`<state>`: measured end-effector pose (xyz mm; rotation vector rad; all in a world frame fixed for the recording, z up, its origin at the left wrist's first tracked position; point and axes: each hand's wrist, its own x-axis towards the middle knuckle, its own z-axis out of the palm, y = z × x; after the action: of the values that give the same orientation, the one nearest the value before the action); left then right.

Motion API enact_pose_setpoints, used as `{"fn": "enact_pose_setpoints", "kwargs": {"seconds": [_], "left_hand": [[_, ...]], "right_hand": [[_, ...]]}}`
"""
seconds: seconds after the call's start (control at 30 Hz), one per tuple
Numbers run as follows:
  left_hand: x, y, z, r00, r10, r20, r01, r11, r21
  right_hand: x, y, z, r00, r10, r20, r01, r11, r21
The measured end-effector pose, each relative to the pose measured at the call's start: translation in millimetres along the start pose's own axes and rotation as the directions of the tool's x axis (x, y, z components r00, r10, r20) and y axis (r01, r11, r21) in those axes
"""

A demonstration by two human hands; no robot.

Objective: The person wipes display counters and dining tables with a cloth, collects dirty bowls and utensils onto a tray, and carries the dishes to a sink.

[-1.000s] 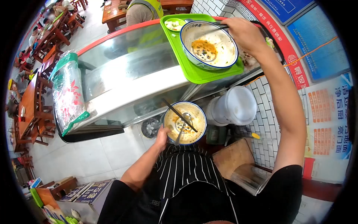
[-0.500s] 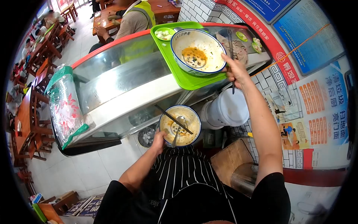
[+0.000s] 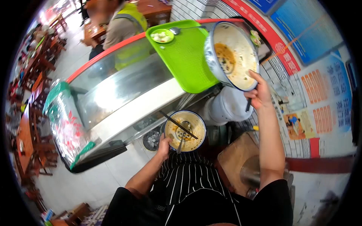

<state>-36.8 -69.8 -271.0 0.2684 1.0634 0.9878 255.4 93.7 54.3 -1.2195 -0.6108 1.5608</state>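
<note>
My right hand grips the rim of a large white enamel-style bowl, tilted and raised off the right side of a green tray. Brown broth dregs lie in that bowl. A dark chopstick end pokes out below the same hand. Close to my apron, my left hand is closed on the rim of a second soiled bowl. Inside it rest dark chopsticks and a metal spoon. On the tray are a small green dish of white pieces and a metal spoon.
The tray sits on a glass display counter. A plastic-wrapped packet lies at its left end. White lidded buckets stand below on the right. A person in a yellow vest sits beyond the counter.
My right hand has lifted its bowl off the tray, moving it right and tipping it. More of the tray and the spoon on it now show. The left hand still holds its bowl.
</note>
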Motion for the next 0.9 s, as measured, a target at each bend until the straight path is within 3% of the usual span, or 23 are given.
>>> {"fn": "enact_pose_setpoints", "kwargs": {"seconds": [0.1,0.13,0.23,0.3,0.33,0.4,0.47,0.5,0.6,0.67,0.77,0.8,0.83,0.9], "left_hand": [[18,-3,-6,0.994,-0.107,0.007,0.106,0.992,0.064],[29,-8,-9,0.997,-0.074,0.012,0.073,0.996,0.054],[76,-30,-28,0.991,-0.119,0.056,0.109,0.983,0.150],[88,-36,-11,0.972,-0.229,0.041,0.220,0.962,0.159],[103,-44,-11,0.957,-0.260,0.127,0.241,0.959,0.149],[106,-58,14,0.920,-0.330,0.213,0.297,0.939,0.173],[79,-58,68,0.910,-0.376,0.172,0.338,0.916,0.216],[67,-62,91,0.917,-0.380,0.121,0.347,0.910,0.227],[56,-93,127,0.883,-0.406,0.237,0.311,0.882,0.353],[59,-117,144,0.860,-0.454,0.231,0.312,0.828,0.465],[67,-162,174,0.783,-0.513,0.352,0.284,0.798,0.531],[55,-175,190,0.777,-0.516,0.361,0.268,0.789,0.553],[25,-186,219,0.781,-0.514,0.355,0.250,0.778,0.577],[-26,-216,261,0.785,-0.498,0.367,0.207,0.770,0.603]], "right_hand": [[-55,12,-37,0.977,-0.126,-0.170,0.130,0.991,0.012],[-70,23,-50,0.962,-0.120,-0.247,0.133,0.991,0.035],[-118,69,-90,0.827,-0.076,-0.557,0.094,0.996,0.003],[-154,115,-136,0.839,-0.069,-0.540,0.113,0.992,0.049],[-169,138,-157,0.829,-0.030,-0.559,0.100,0.991,0.094],[-208,178,-203,0.769,0.112,-0.629,0.046,0.972,0.229],[-249,214,-249,0.642,0.198,-0.740,0.033,0.958,0.285],[-267,223,-261,0.602,0.171,-0.780,0.088,0.957,0.277],[-330,275,-308,0.524,0.132,-0.841,0.223,0.932,0.285],[-368,303,-332,0.367,0.204,-0.908,0.222,0.928,0.299],[-426,350,-379,0.252,0.352,-0.902,0.239,0.880,0.410],[-449,364,-392,0.257,0.344,-0.903,0.374,0.826,0.422],[-471,381,-403,0.255,0.349,-0.902,0.400,0.811,0.427],[-510,413,-438,0.151,0.415,-0.897,0.532,0.731,0.427]]}}
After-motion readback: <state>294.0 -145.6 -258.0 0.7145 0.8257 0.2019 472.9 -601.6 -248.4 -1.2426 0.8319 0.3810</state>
